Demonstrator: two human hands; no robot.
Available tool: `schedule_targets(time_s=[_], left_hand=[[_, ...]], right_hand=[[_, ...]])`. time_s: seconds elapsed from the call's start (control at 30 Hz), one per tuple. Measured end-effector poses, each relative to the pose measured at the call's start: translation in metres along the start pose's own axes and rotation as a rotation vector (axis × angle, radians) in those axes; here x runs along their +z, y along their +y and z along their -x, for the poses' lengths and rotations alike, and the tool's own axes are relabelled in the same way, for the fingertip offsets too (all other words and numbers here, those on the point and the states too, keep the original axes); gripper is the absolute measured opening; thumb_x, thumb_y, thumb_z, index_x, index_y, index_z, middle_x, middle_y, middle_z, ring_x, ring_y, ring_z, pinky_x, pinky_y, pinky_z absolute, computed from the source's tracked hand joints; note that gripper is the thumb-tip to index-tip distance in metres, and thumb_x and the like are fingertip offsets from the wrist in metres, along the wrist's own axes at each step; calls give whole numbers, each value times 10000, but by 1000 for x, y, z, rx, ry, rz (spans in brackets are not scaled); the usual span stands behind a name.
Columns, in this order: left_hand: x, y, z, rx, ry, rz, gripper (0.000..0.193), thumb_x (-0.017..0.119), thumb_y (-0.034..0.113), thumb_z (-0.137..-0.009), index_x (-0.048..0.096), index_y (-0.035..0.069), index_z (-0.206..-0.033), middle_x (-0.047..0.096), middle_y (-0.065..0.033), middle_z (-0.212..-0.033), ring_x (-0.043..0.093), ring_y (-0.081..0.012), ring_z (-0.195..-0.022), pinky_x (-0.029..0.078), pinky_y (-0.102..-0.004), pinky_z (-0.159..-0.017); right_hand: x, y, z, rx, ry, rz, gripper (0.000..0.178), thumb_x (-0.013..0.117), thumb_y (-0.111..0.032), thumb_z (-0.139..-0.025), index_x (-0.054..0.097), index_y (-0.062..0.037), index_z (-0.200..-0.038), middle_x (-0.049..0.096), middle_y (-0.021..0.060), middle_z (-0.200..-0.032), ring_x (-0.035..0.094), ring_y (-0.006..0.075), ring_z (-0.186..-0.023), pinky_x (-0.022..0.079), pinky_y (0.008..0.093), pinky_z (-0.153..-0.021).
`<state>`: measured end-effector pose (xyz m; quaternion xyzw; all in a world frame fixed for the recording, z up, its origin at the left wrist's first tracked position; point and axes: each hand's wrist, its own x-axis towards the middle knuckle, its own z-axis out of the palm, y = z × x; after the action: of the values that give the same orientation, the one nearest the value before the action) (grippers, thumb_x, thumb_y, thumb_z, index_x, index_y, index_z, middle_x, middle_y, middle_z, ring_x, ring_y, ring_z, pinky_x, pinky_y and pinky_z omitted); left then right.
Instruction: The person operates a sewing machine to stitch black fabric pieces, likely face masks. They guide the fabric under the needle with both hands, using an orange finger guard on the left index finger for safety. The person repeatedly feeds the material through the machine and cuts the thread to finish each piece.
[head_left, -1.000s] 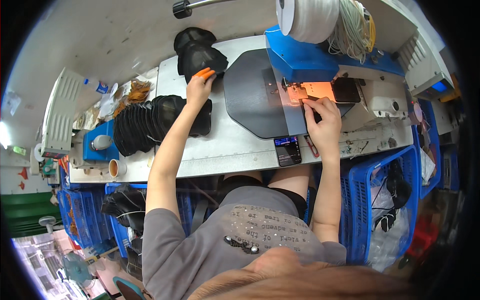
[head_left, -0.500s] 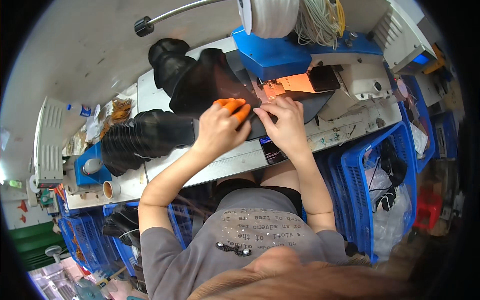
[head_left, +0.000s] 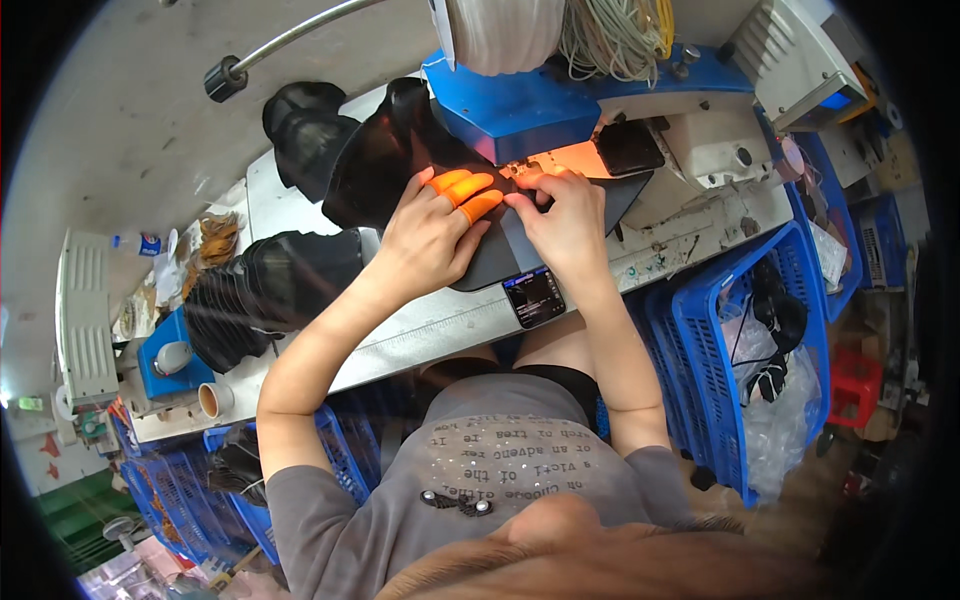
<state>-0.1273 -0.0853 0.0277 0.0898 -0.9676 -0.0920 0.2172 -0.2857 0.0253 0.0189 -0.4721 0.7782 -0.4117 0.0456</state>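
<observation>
Left hand, orange finger cots on, pressed flat on black boot piece; right hand pinching its edge at 12 o'clock, under sewing machine. Stitching apparently starting; stack of black pieces waiting at 9 o'clock
</observation>
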Motion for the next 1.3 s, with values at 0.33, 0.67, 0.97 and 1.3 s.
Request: schedule_targets(time_s=[0.33, 0.67, 0.97, 1.3], left_hand=[[-7, -29, -18, 50, -116, 46, 313, 620, 179, -886, 666, 100, -1185, 645, -117, -1171, 590, -298, -1084, 312, -517, -1131], [-10, -52, -37, 104, -228, 115, 309, 638, 134, -853, 699, 115, -1156, 653, -136, -1120, 574, -312, -1123, 269, -531, -1147], [-8, -52, -34, 124, -136, -63, 266, 656, 208, -874, 709, 103, -1113, 652, -110, -1158, 574, -304, -1089, 289, -527, -1143], [-9, -27, -35, -15, -157, -91, 297, 688, 200, -850, 709, 42, -1100, 660, -149, -1116, 605, -319, -1030, 339, -480, -1125]], right_hand=[[9, 8, -18, -130, 104, -14, 129, 709, -104, -792, 755, -6, -863, 662, 140, -645, 628, 260, -557, 491, 344, -572], [10, 10, -19, -68, 78, -87, 144, 715, -161, -783, 762, -52, -864, 713, 116, -826, 669, 295, -801, 468, 410, -791], [-9, 25, 3, -150, 178, -132, 73, 743, -122, -762, 736, -67, -809, 611, 41, -701, 592, 251, -720, 439, 368, -769], [-8, 29, 6, -194, 194, -103, 67, 741, -113, -762, 733, -74, -816, 625, 44, -753, 598, 247, -766, 440, 356, -772]])
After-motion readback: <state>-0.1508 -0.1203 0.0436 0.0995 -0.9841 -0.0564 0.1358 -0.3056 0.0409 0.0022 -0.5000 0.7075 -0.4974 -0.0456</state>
